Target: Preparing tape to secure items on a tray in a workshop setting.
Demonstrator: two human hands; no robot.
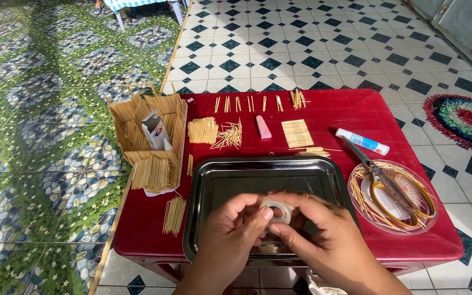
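item: clear tape roll [277, 210], pinched by left hand [230, 232] and right hand [323, 235] over tray [203, 186] at surface's near edge; likely seeking tape end, needing a fingernail.

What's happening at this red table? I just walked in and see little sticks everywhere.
A person holds a small roll of clear tape in both hands, left hand and right hand, over a dark metal tray on the red table. Thin wooden sticks lie in bundles and rows around it, beside a partly built stick house. Scissors rest on a clear plate, with a glue tube nearby.
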